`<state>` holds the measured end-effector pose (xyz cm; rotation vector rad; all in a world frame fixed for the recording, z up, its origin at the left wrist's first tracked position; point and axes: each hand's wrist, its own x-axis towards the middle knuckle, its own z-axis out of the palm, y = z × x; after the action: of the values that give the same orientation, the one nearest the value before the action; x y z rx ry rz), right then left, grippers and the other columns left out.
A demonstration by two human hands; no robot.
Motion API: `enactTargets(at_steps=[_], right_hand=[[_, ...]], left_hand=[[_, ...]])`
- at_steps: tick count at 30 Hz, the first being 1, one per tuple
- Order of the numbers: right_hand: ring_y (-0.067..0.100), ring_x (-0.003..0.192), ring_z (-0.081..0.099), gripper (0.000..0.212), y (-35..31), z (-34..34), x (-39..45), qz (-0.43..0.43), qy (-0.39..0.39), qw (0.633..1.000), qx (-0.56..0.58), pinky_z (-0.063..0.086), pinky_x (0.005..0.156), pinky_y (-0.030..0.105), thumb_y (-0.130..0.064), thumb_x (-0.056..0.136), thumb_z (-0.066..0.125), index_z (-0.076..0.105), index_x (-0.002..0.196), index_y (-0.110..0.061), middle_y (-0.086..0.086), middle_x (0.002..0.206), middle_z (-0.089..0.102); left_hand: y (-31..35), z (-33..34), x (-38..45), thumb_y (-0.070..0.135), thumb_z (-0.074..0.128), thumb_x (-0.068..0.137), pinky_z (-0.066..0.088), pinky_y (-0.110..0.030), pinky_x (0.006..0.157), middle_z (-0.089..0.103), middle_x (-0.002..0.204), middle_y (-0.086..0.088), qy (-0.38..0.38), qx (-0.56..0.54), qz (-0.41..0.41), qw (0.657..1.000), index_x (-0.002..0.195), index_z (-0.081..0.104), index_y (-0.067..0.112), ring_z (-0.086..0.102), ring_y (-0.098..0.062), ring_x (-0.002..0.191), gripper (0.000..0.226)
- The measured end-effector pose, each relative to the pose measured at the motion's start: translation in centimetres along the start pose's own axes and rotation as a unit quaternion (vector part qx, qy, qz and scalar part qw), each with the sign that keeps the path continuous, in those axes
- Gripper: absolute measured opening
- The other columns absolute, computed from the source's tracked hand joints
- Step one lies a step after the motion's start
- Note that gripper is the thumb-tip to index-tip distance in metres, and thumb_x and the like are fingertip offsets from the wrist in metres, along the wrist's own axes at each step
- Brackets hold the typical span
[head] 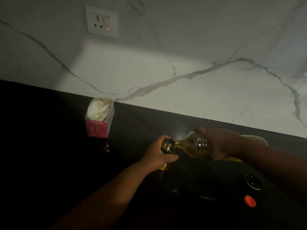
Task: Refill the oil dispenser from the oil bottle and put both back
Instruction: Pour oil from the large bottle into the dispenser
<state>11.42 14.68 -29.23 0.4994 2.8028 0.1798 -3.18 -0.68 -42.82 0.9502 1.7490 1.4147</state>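
Head view: left hand [159, 152] gripping dark round-mouthed glass oil dispenser [168, 146] above black worktop [49, 146]; right hand [219, 143] gripping clear plastic oil bottle [192, 146] of yellow oil, tilted, neck at dispenser rim. Orange round cap [250, 201] lying near right.

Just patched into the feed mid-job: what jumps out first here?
At centre, the right hand tips the oil bottle so its mouth meets the open top of the dispenser, which the left hand grips on the dark counter. An orange cap lies loose at lower right, and a pink box stands by the marble wall.
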Motion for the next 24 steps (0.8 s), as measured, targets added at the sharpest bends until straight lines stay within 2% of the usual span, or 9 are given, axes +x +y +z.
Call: enactTargets(at_steps=[7,11,15,20,24], right_hand=[[0.019,0.101,0.062,0.093,0.05,0.08,0.1,-0.001,-0.005,1.0,0.001,0.042,0.075,0.024,-0.044,0.061,0.082,0.029,0.136,-0.028,0.0,0.117,0.062],[0.017,0.1,0.061,0.093,0.14,0.12,0.13,-0.003,-0.005,1.0,0.001,0.04,0.074,0.022,-0.043,0.061,0.083,0.029,0.136,-0.027,0.0,0.117,0.061],[0.018,0.1,0.062,0.094,0.29,0.27,0.29,-0.003,-0.001,1.0,0.006,0.048,0.079,0.028,-0.045,0.058,0.083,0.029,0.133,-0.03,0.0,0.116,0.061],[0.018,0.1,0.062,0.093,0.32,0.33,0.25,-0.005,0.002,1.0,-0.001,0.045,0.076,0.025,-0.043,0.06,0.082,0.029,0.135,-0.028,0.001,0.115,0.062],[0.018,0.101,0.062,0.093,0.39,0.35,0.31,-0.013,0.004,1.0,0.004,0.047,0.08,0.026,-0.045,0.06,0.082,0.03,0.135,-0.027,0.001,0.116,0.062]], left_hand=[[0.1,0.0,-0.1,0.02,0.083,0.07,0.055,-0.044,0.09,0.063,0.108,0.004,0.005,0.003,0.004,1.0,0.107,0.051,0.047,0.064,-0.017,0.101,0.057],[0.16,-0.04,-0.08,0.02,0.083,0.07,0.054,-0.045,0.092,0.062,0.11,0.003,0.0,0.004,0.002,1.0,0.109,0.05,0.047,0.063,-0.018,0.102,0.058],[0.34,-0.01,-0.19,0.025,0.083,0.066,0.054,-0.048,0.093,0.062,0.111,0.003,0.002,0.008,0.001,1.0,0.105,0.049,0.052,0.063,-0.019,0.104,0.058],[0.29,-0.05,-0.19,0.022,0.083,0.068,0.054,-0.047,0.093,0.063,0.109,0.004,0.005,0.01,0.004,1.0,0.103,0.051,0.051,0.063,-0.018,0.102,0.056],[0.31,-0.01,-0.24,0.02,0.083,0.069,0.055,-0.047,0.092,0.063,0.107,0.006,0.006,0.006,0.005,1.0,0.103,0.051,0.05,0.064,-0.017,0.101,0.055]])
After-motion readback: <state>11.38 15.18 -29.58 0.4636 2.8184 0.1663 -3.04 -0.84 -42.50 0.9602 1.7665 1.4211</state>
